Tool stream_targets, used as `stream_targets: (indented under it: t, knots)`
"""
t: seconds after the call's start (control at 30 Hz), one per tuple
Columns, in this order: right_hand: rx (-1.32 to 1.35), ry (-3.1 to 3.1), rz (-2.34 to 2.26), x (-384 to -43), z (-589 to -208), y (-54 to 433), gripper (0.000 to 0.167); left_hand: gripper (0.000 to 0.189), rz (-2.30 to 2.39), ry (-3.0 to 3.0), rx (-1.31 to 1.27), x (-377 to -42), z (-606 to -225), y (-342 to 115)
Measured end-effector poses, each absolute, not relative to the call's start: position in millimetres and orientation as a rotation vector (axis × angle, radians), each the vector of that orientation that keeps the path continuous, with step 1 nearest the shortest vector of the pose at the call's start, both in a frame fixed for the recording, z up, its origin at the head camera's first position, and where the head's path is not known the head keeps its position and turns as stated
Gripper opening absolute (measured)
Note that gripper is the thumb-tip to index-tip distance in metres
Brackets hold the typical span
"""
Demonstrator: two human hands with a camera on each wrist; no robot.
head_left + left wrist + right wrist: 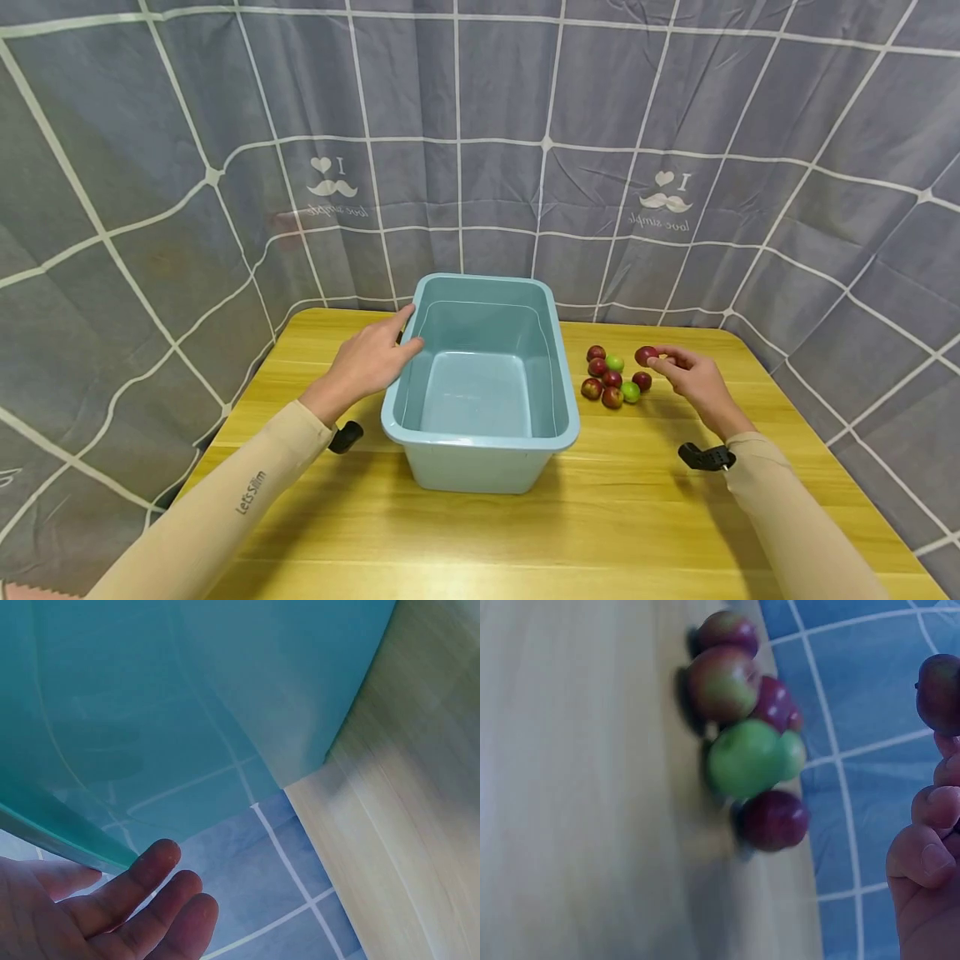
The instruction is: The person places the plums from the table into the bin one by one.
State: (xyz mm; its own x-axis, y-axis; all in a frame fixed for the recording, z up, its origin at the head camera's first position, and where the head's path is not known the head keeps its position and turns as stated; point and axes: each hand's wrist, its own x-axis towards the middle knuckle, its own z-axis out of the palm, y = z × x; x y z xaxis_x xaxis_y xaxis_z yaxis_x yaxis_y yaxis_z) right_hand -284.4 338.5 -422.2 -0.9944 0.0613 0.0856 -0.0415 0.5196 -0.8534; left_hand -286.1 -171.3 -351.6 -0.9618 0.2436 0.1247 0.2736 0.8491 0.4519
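Observation:
A light blue plastic tub (480,468) stands on the table. My left hand (369,360) holds its left rim, thumb over the edge and index finger along it. In the left wrist view the other fingers (184,915) hang loosely outside, below the rim. To the right of the tub lies a cluster of small red apples (612,397) with two green apples (631,392) among them. My right hand (693,385) pinches one dark red apple (646,356) between thumb and fingertips, just right of the cluster. That apple (939,694) is raised in the right wrist view.
The wooden table (480,546) has a light yellow grain. A grey curtain (495,167) with white grid lines hangs close behind its back edge and along both sides. Black wrist straps (705,457) sit at both cuffs.

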Motion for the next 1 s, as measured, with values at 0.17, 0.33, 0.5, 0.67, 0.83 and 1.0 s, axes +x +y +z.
stream_targets:
  t: [0.17, 0.33, 0.5, 0.67, 0.83, 1.0]
  knots:
    - [0.021, -2.638, 1.503, -291, -410, 329, 0.059, 0.074, -0.746, -2.968, -0.415, -286, -351, -171]
    - [0.073, -2.65, 1.506, -295, -395, 320, 0.054, 0.073, -0.745, -2.974, -0.409, -286, -350, -170]
    - [0.18, -2.615, 1.527, -301, -379, 311, 0.046, 0.073, -0.744, -2.975, -0.395, -286, -349, -170]
    - [0.262, -2.603, 1.495, -303, -361, 300, 0.046, 0.072, -0.731, -2.984, -0.382, -287, -348, -170]
    - [0.322, -2.625, 1.45, -306, -346, 291, 0.047, 0.072, -0.726, -2.99, -0.376, -288, -348, -170]
    - [0.375, -2.61, 1.476, -308, -334, 282, 0.045, 0.072, -0.725, -2.996, -0.375, -288, -348, -170]
